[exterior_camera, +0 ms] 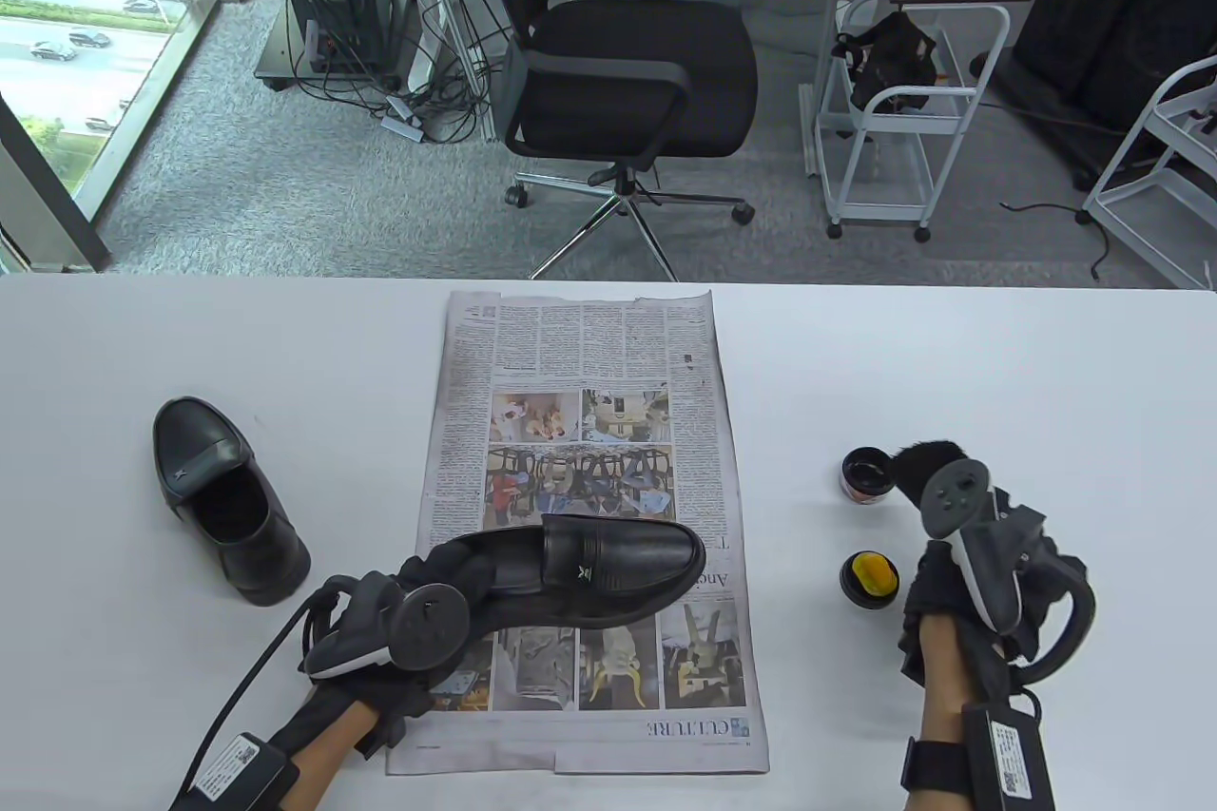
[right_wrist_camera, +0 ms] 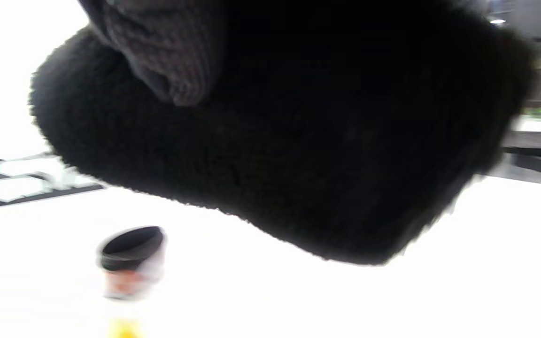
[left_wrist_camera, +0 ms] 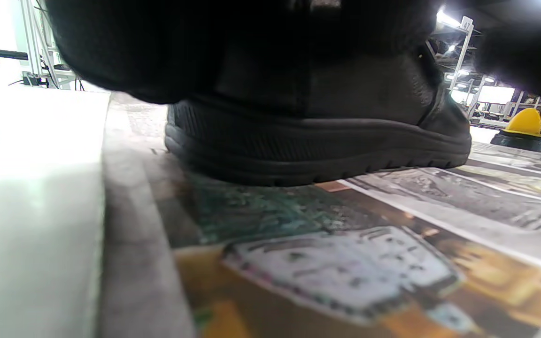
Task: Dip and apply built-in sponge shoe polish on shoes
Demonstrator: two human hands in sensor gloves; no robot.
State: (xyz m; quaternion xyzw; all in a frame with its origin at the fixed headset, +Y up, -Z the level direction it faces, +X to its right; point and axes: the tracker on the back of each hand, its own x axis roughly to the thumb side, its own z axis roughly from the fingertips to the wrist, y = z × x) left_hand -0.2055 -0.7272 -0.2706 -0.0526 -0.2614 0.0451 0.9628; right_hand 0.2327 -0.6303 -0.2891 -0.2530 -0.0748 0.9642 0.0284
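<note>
Left hand (exterior_camera: 399, 626) gripped heel end of 1 black shoe (exterior_camera: 594, 569), sole flat on newspaper (exterior_camera: 589, 393). Right hand (exterior_camera: 970, 554) held black fluffy pad (right_wrist_camera: 275, 141) above table (exterior_camera: 951, 355), fingers clasped on it. Open polish jar (exterior_camera: 867, 473) just left of pad; yellow sponge lid (exterior_camera: 870, 579) beside right hand. 2nd shoe (exterior_camera: 223, 497) well left.

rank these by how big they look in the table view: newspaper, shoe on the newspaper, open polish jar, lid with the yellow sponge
1. newspaper, by far the largest.
2. shoe on the newspaper.
3. open polish jar and lid with the yellow sponge: these two look about the same size, so no ranking between them.
</note>
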